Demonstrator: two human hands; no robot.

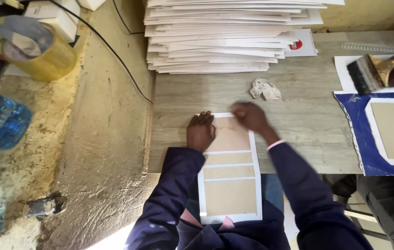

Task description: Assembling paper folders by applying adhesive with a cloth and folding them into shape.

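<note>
Cover sheet (pixel 230 171) on the table (pixel 299 120): left hand (pixel 200 132) fingers flat at nine o'clock, right hand (pixel 249 115) curled, blurred, grip unclear, at twelve.

Brown board panels edged in white sheet (pixel 230 166), navy sleeves (pixel 169 199), grey wood-grain tabletop (pixel 308 115), a royal-blue cover (pixel 368 148) alongside, white stacked sheets (pixel 220 37).

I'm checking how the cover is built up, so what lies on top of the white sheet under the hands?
Four brown board panels lie on the white sheet, with white strips between. The left hand and right hand cover the top panel's far corners, hiding that edge.
</note>
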